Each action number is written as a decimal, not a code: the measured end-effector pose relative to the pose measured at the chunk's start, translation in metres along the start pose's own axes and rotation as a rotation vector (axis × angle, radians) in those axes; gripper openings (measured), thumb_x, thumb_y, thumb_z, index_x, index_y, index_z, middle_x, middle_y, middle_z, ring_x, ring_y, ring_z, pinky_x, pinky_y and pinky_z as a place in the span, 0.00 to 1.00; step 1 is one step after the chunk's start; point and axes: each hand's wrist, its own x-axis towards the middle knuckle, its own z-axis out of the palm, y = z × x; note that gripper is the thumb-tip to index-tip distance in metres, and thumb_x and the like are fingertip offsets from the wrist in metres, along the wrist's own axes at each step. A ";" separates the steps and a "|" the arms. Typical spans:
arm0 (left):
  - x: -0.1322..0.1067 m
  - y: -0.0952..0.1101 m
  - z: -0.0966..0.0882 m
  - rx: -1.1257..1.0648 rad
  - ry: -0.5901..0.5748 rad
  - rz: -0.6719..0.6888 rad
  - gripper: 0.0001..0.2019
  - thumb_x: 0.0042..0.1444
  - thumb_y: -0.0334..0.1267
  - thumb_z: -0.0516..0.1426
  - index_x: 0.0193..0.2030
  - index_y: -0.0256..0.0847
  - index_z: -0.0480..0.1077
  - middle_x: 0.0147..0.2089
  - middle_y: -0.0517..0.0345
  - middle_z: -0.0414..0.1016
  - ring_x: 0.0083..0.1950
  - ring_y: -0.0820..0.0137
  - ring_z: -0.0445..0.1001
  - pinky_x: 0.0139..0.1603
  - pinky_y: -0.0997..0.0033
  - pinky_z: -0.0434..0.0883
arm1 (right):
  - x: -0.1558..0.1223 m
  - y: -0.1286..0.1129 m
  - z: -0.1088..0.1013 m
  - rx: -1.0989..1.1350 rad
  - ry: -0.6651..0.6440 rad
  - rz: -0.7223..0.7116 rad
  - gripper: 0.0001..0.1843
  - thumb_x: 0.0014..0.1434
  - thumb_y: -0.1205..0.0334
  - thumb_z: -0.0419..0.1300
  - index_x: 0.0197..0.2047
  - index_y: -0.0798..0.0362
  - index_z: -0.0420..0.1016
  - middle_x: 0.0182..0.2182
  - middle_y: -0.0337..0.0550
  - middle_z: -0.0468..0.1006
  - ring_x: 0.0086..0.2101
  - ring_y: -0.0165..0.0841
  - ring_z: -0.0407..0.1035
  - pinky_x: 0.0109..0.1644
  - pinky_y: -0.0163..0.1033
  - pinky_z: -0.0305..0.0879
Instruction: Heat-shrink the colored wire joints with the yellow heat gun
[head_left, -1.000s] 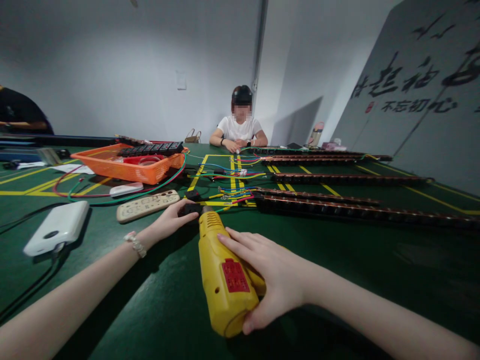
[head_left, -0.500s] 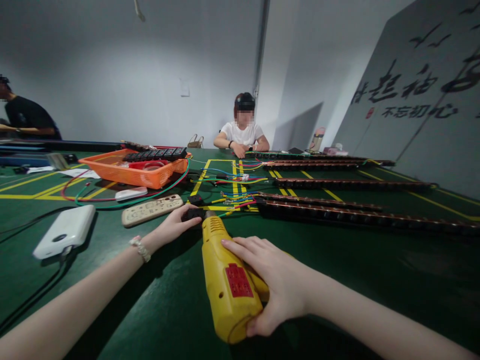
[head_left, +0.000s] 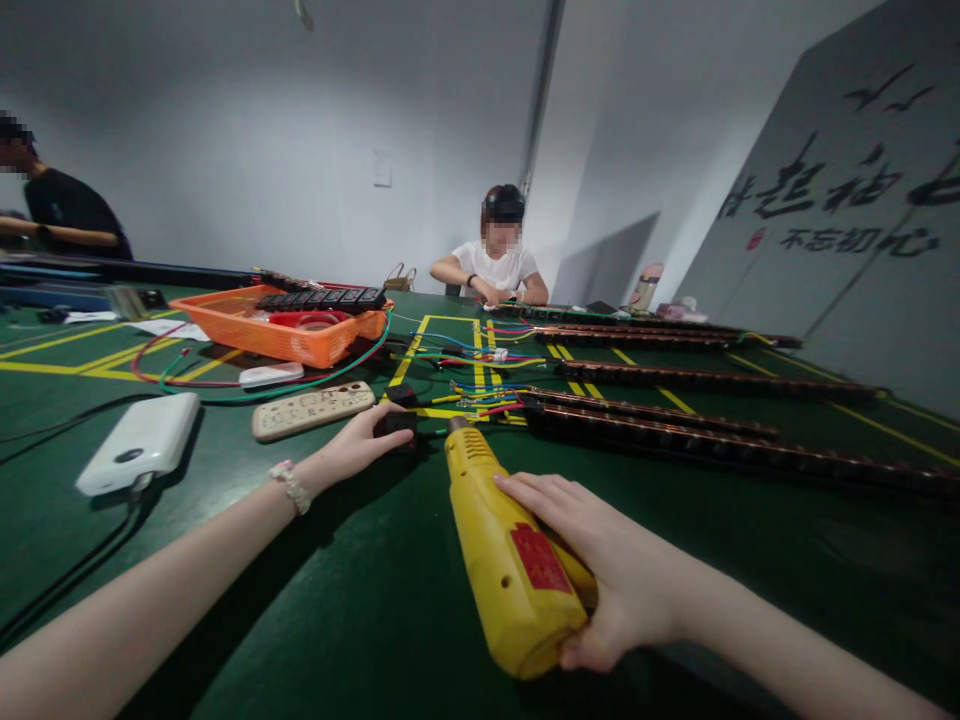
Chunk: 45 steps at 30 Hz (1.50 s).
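My right hand (head_left: 600,560) is wrapped round a yellow heat gun (head_left: 506,560) with a red label. Its metal nozzle points away from me, just right of a small black block (head_left: 395,425). Fingers of my left hand (head_left: 367,438) are closed on that block at the table. A second black piece (head_left: 403,396) lies right behind it. Coloured wires (head_left: 480,398) with bare metal ends run from near the blocks to a long black strip with copper rails (head_left: 675,432) on the right.
An orange basket (head_left: 315,345) holding black parts and a red coil stands at the back left. Nearer lie a beige power strip (head_left: 311,411) and a white power bank (head_left: 142,445) with a cable. More strips (head_left: 712,378) stretch to the right. Across the table sits a person (head_left: 499,260); another is far left.
The heat gun in my right hand has moved right, its nozzle away from the black block. My left hand stays on the block. The view has shifted slightly.
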 end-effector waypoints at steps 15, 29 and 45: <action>0.000 0.001 -0.001 -0.048 0.026 -0.005 0.24 0.48 0.53 0.60 0.48 0.39 0.67 0.43 0.54 0.76 0.43 0.62 0.75 0.44 0.62 0.72 | -0.019 0.018 -0.001 -0.030 0.067 0.011 0.63 0.36 0.42 0.68 0.69 0.48 0.41 0.64 0.52 0.53 0.60 0.53 0.50 0.62 0.57 0.46; 0.007 -0.003 0.003 -0.112 0.006 -0.041 0.27 0.50 0.54 0.58 0.50 0.36 0.66 0.46 0.51 0.76 0.47 0.59 0.75 0.52 0.53 0.70 | 0.014 -0.021 -0.001 -0.022 -0.001 -0.016 0.63 0.35 0.40 0.66 0.69 0.55 0.45 0.64 0.58 0.53 0.59 0.53 0.53 0.61 0.56 0.47; 0.003 0.002 0.005 -0.081 0.008 0.007 0.24 0.51 0.53 0.57 0.50 0.39 0.65 0.44 0.54 0.74 0.44 0.62 0.74 0.47 0.60 0.72 | 0.012 -0.018 -0.003 -0.034 -0.029 -0.018 0.63 0.35 0.41 0.66 0.69 0.54 0.44 0.65 0.58 0.51 0.60 0.55 0.51 0.62 0.58 0.46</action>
